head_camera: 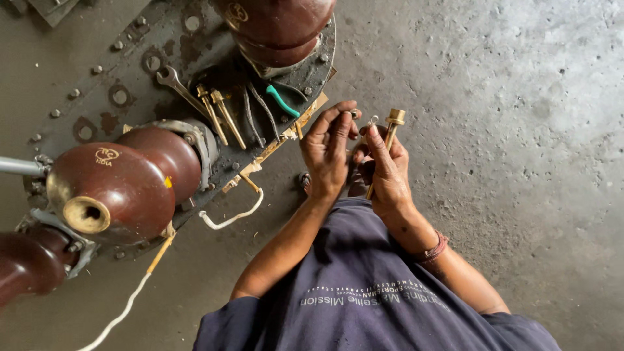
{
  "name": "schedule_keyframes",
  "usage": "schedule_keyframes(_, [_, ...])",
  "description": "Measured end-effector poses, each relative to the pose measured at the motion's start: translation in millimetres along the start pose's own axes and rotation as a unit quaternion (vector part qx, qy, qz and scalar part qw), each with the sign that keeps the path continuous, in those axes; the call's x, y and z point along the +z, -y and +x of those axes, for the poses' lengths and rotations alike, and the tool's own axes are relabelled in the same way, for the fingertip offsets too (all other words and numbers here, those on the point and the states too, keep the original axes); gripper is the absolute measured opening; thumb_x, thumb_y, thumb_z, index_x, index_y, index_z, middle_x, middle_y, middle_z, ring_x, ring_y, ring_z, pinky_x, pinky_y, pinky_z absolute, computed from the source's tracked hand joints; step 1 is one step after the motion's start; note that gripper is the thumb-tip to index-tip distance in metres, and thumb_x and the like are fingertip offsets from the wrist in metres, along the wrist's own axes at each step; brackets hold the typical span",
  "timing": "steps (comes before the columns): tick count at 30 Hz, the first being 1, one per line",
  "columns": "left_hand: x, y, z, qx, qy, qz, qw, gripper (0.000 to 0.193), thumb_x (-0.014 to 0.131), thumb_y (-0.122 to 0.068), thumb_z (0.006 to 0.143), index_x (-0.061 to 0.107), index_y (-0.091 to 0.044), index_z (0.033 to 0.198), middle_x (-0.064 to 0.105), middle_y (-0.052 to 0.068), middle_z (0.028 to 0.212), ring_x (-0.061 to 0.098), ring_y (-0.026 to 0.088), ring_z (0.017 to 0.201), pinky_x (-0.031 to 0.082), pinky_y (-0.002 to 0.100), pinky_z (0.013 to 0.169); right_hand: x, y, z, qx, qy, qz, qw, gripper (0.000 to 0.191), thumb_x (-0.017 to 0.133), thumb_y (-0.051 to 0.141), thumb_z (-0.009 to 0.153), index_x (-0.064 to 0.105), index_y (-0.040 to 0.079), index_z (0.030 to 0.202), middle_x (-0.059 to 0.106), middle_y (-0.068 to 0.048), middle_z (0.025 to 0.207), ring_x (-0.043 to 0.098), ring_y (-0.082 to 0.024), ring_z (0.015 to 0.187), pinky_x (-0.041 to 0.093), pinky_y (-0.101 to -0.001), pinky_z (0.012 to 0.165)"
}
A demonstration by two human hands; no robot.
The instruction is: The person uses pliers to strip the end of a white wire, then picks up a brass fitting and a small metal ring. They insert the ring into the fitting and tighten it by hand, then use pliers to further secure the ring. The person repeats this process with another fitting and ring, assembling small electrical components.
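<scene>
My right hand [389, 170] grips a long brass threaded stud [390, 132] with a brass nut near its top end, held roughly upright over the concrete floor. My left hand [327, 151] is close beside it, its fingertips pinching a small metal part [355, 115] next to the stud's top. Both hands hover just right of a dark metal cover plate [133, 39]. On that plate lie two more brass studs [221, 117], a steel spanner [174, 83] and a tool with a green handle [282, 101].
Brown ceramic insulators stand on the plate: one at the left with a hollow brass tip [114, 188], one at the top [276, 26], another at the lower left corner [29, 263]. A white wire [231, 218] trails from the plate's edge. Grey concrete floor [520, 130] spreads to the right.
</scene>
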State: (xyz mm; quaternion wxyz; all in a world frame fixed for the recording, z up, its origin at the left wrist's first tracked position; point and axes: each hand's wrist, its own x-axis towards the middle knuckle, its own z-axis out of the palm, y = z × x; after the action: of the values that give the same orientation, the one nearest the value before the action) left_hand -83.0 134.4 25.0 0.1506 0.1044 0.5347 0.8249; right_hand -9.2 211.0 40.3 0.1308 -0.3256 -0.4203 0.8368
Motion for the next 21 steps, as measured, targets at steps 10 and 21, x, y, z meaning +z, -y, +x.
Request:
schedule_keyframes(10, [-3, -21, -4, -0.109, 0.043, 0.024, 0.993, 0.016, 0.069, -0.011, 0.103, 0.076, -0.003, 0.115, 0.075, 0.002, 0.093, 0.057, 0.006, 0.071, 0.044, 0.021, 0.057, 1, -4, -15, 0.002, 0.021, -0.002, 1.0, 0.031, 0.066, 0.038, 0.101, 0.064, 0.009, 0.114, 0.063, 0.004, 0.085, 0.058, -0.004, 0.072, 0.045, -0.0196, 0.062])
schedule_keyframes(21, [-21, -44, -4, 0.026, 0.137, 0.085, 0.987, 0.013, 0.067, -0.008, 0.104, 0.074, -0.006, 0.116, 0.074, 0.002, 0.106, 0.072, 0.011, 0.1, 0.06, 0.024, 0.091, 3, -11, -17, 0.025, 0.051, -0.017, 0.998, 0.034, 0.065, 0.045, 0.1, 0.06, 0.014, 0.113, 0.056, 0.006, 0.078, 0.054, -0.004, 0.063, 0.039, -0.0205, 0.051])
